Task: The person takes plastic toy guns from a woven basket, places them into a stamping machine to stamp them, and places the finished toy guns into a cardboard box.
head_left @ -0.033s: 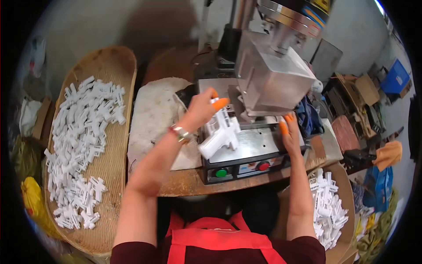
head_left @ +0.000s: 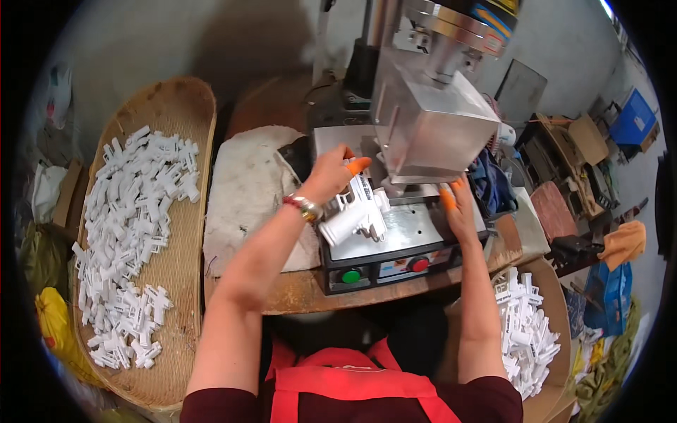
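Note:
In my left hand (head_left: pixel 331 173) is a white pistol-shaped plastic part (head_left: pixel 356 211) with dark print along its side. It is tilted over the left of the machine's metal bed (head_left: pixel 416 222), its thick round end toward me. Orange finger covers show on both hands. My right hand (head_left: pixel 460 211) is at the bed's right side, thumb and finger bent in at the lower edge of the press's boxy metal housing (head_left: pixel 441 130). Whatever those fingertips hold is hidden there. Under the housing sits a metal fixture (head_left: pixel 416 190), mostly covered.
A long woven basket (head_left: pixel 187 282) of similar white parts lies left. More white parts fill a cardboard box (head_left: pixel 557 303) at lower right. A green button (head_left: pixel 350 276) and a red button (head_left: pixel 419 265) face me. Pale cloth (head_left: pixel 243 183) covers the table left of the machine.
The view has shifted slightly. In my left hand the white part has turned a little, its round end more toward me. My right hand stays at the housing's edge.

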The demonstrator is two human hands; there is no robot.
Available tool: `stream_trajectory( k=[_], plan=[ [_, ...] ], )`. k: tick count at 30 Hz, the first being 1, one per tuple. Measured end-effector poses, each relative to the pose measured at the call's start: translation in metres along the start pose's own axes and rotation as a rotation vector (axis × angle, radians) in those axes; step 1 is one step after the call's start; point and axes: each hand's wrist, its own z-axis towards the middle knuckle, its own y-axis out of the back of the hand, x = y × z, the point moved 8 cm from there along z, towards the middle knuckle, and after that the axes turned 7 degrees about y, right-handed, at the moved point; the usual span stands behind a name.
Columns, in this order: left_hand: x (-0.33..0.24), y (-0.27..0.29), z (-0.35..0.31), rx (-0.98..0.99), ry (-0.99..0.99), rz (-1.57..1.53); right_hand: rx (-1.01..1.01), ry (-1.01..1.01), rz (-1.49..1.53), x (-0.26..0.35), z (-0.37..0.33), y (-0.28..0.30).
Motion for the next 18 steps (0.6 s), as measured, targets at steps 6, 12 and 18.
stream_trajectory(
  k=[6, 12, 18],
  plan=[
    [-0.018, -0.025, -0.069, -0.109, -0.409, 0.039, -0.143, -0.031, 0.058, -0.029, 0.004, 0.006],
    [-0.001, -0.048, -0.144, -0.172, -0.516, 0.200, -0.453, -0.112, -0.179, -0.004, -0.015, 0.088],
    [-0.056, -0.081, -0.097, -0.363, -0.625, 0.312, -0.285, -0.378, -0.705, 0.091, -0.170, 0.296]
  ],
)
